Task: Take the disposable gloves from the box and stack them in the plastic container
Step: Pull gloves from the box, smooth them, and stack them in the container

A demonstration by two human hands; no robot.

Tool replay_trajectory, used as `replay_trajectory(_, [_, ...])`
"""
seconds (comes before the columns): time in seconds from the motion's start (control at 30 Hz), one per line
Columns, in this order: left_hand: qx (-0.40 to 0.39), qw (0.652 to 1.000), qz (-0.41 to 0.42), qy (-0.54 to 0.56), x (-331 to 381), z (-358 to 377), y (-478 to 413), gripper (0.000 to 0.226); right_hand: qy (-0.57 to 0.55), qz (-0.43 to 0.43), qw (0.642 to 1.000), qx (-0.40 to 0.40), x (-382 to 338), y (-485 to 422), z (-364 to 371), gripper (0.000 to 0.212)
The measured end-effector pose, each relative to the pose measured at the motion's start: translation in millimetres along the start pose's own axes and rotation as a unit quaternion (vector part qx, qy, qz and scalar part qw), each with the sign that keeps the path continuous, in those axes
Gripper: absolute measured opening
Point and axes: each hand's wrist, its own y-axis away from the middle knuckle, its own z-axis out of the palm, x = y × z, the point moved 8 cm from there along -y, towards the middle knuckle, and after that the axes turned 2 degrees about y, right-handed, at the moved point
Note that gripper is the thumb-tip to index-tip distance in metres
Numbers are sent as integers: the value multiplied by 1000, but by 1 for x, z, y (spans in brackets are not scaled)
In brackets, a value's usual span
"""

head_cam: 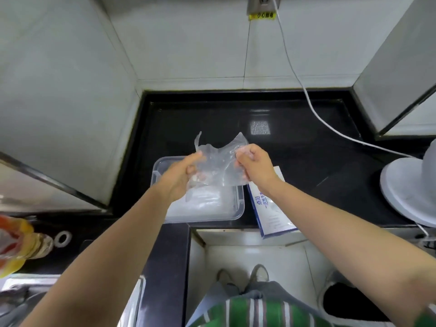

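Note:
A clear thin disposable glove (218, 159) is stretched in the air between my two hands, above the plastic container. My left hand (181, 178) pinches its left side and my right hand (254, 166) grips its right side. The clear rectangular plastic container (239, 208) sits on the black counter with a pile of flattened gloves (203, 204) inside. The white and blue glove box (271, 213) lies just right of the container, partly hidden under my right forearm.
A white cable (313, 109) runs from the wall socket across the black counter (306, 156) to a white round appliance (408, 190) at the right edge. A bottle with an orange label (21, 244) stands at the far left. Tiled walls enclose the corner.

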Motion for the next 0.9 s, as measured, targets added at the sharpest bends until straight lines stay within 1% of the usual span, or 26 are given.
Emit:
replay_trajectory(0.03, [-8, 1000, -16, 4, -3, -4, 3, 22, 14, -3, 1000, 7, 0, 1, 5, 14])
replay_trajectory(0.07, [2, 1000, -20, 22, -6, -13, 3, 16, 26, -9, 1000, 12, 0, 2, 11, 14])
replay_trajectory(0.1, [17, 998, -13, 63, -7, -24, 3, 16, 38, -16, 999, 14, 0, 3, 19, 13])
replay_trajectory(0.13, [8, 994, 7, 111, -5, -29, 2, 24, 44, -22, 999, 14, 1, 3, 26, 12])
replay_trajectory(0.17, [-18, 987, 23, 160, -5, -35, -2, 39, 44, -24, 999, 12, 2, 4, 33, 11])
replay_trajectory(0.2, [-53, 982, 27, 179, -5, -34, -3, 52, 41, -24, 999, 11, 3, 4, 39, 12])
replay_trajectory(0.23, [-67, 982, 21, 173, -7, -33, 0, 54, 38, -22, 999, 11, 4, 5, 45, 13])
replay_trajectory(0.27, [-58, 988, 11, 141, -11, -35, 0, 48, 37, -19, 999, 13, 6, 5, 51, 14])
replay_trajectory(0.3, [-59, 992, 8, 110, -14, -34, 2, 35, 38, -17, 999, 16, 7, 5, 55, 15])
replay_trajectory(0.33, [-43, 994, 7, 96, -16, -36, 3, 25, 39, -16, 999, 20, 7, 6, 58, 16])
replay_trajectory(0.37, [-17, 995, 9, 96, -17, -40, 3, 20, 41, -14, 999, 24, 8, 6, 60, 17])
replay_trajectory(0.4, [12, 995, 22, 101, -17, -49, -1, 23, 40, -13, 999, 28, 9, 6, 62, 17])
replay_trajectory(0.43, [39, 993, 48, 104, -14, -57, -4, 33, 42, -10, 999, 31, 10, 7, 63, 17])
replay_trajectory(0.47, [40, 991, 77, 99, -9, -61, -6, 46, 43, -5, 999, 31, 12, 8, 65, 16])
replay_trajectory(0.5, [12, 990, 96, 99, -7, -61, -5, 53, 41, 4, 999, 28, 15, 9, 67, 14])
replay_trajectory(0.53, [-41, 989, 108, 93, -6, -54, -5, 53, 33, 15, 999, 24, 18, 9, 69, 10])
replay_trajectory(0.57, [-83, 988, 107, 75, -7, -45, -4, 52, 25, 28, 999, 21, 22, 10, 71, 8])
replay_trajectory(0.6, [-102, 989, 89, 59, -12, -40, -3, 55, 22, 40, 999, 19, 26, 10, 74, 6])
replay_trajectory(0.67, [-100, 993, 27, 61, -25, -36, -4, 72, 29, 49, 998, 22, 29, 10, 75, 6])
replay_trajectory(0.7, [-82, 995, 9, 61, -30, -35, -5, 74, 34, 46, 998, 25, 30, 10, 75, 7])
replay_trajectory(0.77, [-21, 999, -5, 42, -36, -44, -9, 53, 57, 36, 997, 37, 30, 8, 72, 9])
replay_trajectory(0.83, [18, 998, -8, 58, -37, -56, -15, 30, 80, 26, 995, 44, 31, 6, 69, 10])
replay_trajectory(0.87, [30, 997, -3, 74, -36, -61, -18, 27, 89, 27, 995, 42, 32, 6, 69, 8])
replay_trajectory(0.9, [46, 996, 2, 78, -35, -66, -20, 30, 99, 36, 994, 35, 34, 6, 69, 6])
